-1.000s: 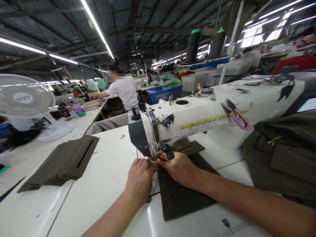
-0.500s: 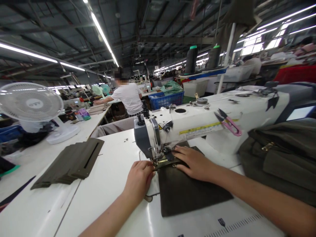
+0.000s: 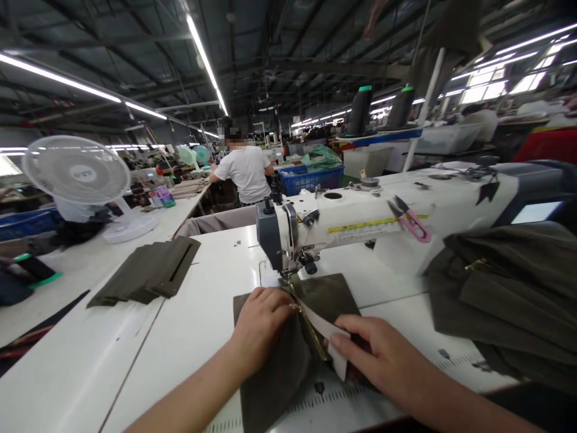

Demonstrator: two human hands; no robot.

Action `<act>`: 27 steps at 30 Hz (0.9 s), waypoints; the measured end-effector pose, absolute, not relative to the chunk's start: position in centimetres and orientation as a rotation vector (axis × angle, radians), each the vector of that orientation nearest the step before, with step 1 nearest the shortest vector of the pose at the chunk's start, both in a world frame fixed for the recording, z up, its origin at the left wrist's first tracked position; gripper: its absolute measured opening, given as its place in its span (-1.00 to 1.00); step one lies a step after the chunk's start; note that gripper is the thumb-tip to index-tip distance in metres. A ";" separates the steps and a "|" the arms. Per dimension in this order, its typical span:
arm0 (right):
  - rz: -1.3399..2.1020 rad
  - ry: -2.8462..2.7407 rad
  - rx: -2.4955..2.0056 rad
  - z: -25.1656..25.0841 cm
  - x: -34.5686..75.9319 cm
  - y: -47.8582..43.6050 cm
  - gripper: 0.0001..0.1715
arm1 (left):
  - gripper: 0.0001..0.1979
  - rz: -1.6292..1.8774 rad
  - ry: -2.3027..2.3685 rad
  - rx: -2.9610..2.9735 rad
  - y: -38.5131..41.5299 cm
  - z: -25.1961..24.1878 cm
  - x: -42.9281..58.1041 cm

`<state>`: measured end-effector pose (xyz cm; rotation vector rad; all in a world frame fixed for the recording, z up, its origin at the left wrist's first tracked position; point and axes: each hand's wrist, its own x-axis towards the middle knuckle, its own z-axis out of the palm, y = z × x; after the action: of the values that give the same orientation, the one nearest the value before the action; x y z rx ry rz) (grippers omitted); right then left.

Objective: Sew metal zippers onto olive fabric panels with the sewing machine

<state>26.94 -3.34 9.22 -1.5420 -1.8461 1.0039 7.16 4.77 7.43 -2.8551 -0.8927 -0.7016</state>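
A dark olive fabric panel (image 3: 274, 373) lies under the sewing machine head (image 3: 288, 240), with a brass-toothed zipper (image 3: 315, 337) running along it towards the needle. My left hand (image 3: 264, 322) rests on the panel's left part, thumb and fingertips closed at the zipper beside its small metal slider. A pale strip (image 3: 327, 331), apparently the turned-up underside of the fabric, stands along the zipper's right side. My right hand (image 3: 378, 352) pinches that strip between thumb and fingers. Part of the panel below my right hand is hidden.
Stacked olive pieces (image 3: 144, 270) lie left on the white table (image 3: 180, 337). Pink-handled thread snips (image 3: 410, 219) rest on the machine arm. A heap of olive fabric (image 3: 509, 288) is at right, a fan (image 3: 81, 174) at left. Ahead, a person (image 3: 246, 168) in white works.
The panel has turned and come towards me from the needle area. My right hand has moved back and now pinches the lifted pale strip; my left hand has shifted onto the fabric by the zipper.
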 end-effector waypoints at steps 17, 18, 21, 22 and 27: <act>1.051 -1.687 -1.401 8.4 27.6 -3.4 -0.55 | -0.75 -0.933 -0.884 -2.987 4.6 7.3 7.1; 1.109 -1.640 -1.389 8.5 27.6 -3.3 -0.54 | -0.76 -0.982 -0.873 -2.979 4.5 7.3 7.1; 1.242 -1.505 -1.335 8.7 27.5 -3.0 -0.53 | -0.78 -1.022 -0.860 -2.997 4.5 7.4 7.1; 1.268 -1.469 -1.319 8.8 27.5 -2.9 -0.54 | -0.78 -0.991 -0.878 -3.010 4.5 7.5 7.1; 1.277 -1.462 -1.319 8.9 27.3 -2.7 -0.54 | -0.78 -0.871 -0.854 -3.085 5.1 8.1 7.5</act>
<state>27.27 -2.69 8.89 -1.3187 -1.4620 1.2773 7.49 5.15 8.09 -3.0845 -0.8536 -0.8712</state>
